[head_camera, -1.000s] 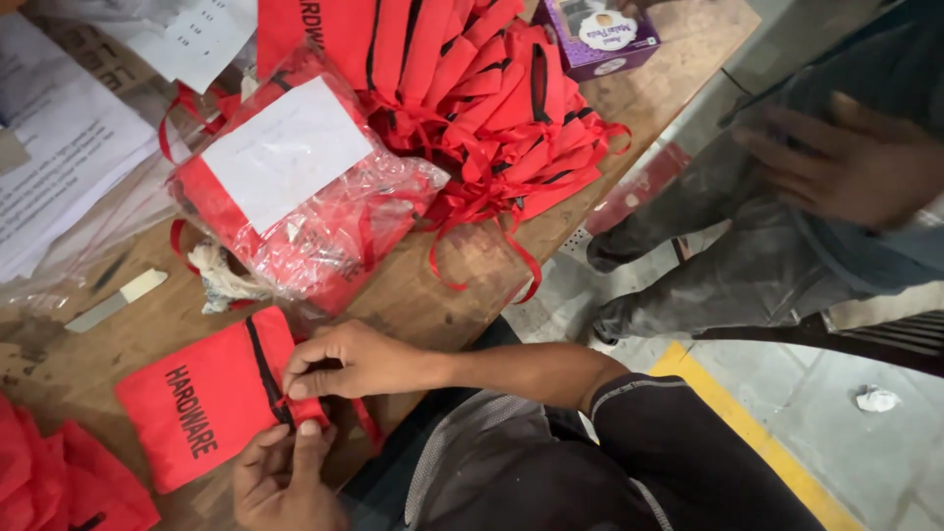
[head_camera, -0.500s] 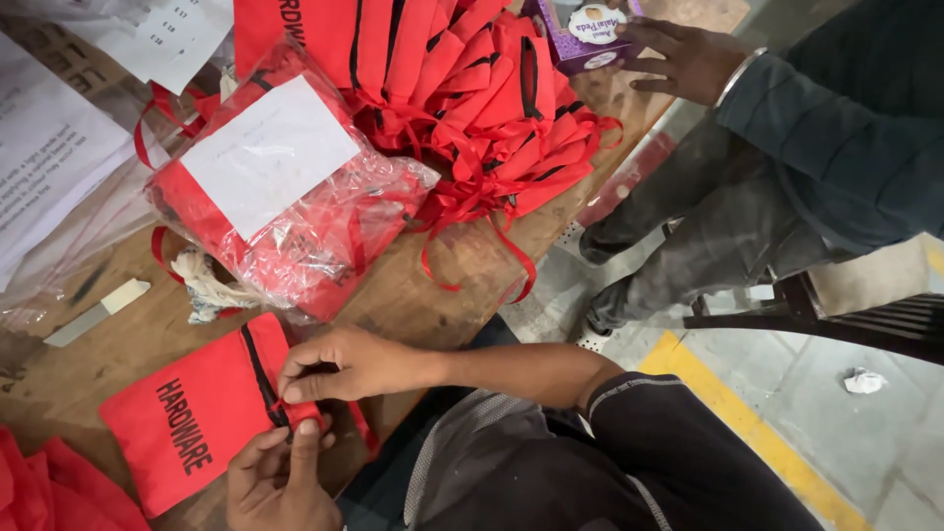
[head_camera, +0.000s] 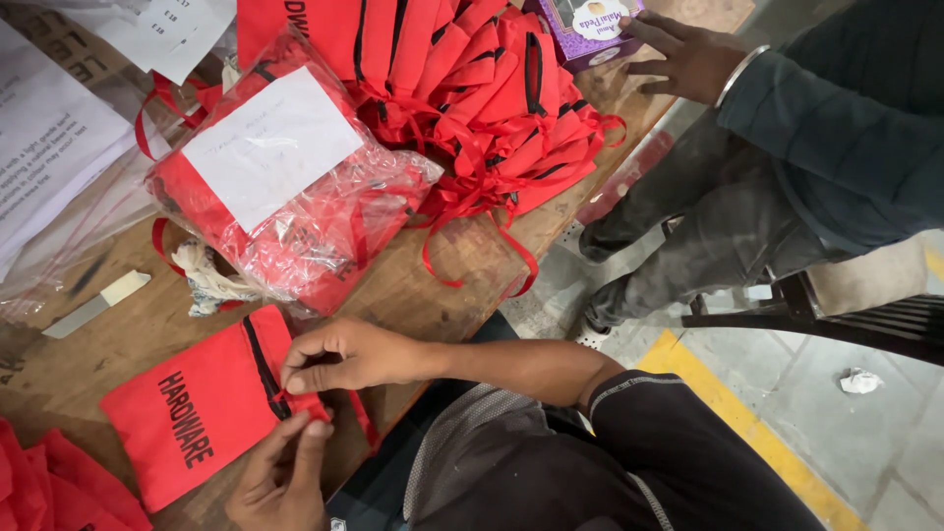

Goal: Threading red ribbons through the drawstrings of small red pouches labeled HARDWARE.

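A flat red fabric pouch (head_camera: 187, 413) with a black zip and black lettering lies on the wooden table (head_camera: 433, 285) near its front edge. My right hand (head_camera: 344, 354) reaches in from the right and pinches the pouch's top corner by the zip end. From below, my left hand (head_camera: 280, 477) pinches the small red ribbon tab at that same corner. The fingertips of both hands meet there, and a thin red ribbon trails off beside them.
A clear plastic bag (head_camera: 285, 187) of red pouches with a white label lies behind. Further back is a pile of red pouches (head_camera: 472, 98). Another person's hand (head_camera: 683, 54) rests on a purple box (head_camera: 580, 25). Papers (head_camera: 49, 147) lie left, more red pouches (head_camera: 39, 492) bottom left.
The other person's hand has moved from their lap up to the purple box. My two hands stay pinched on the pouch corner, fingers shifting only slightly.
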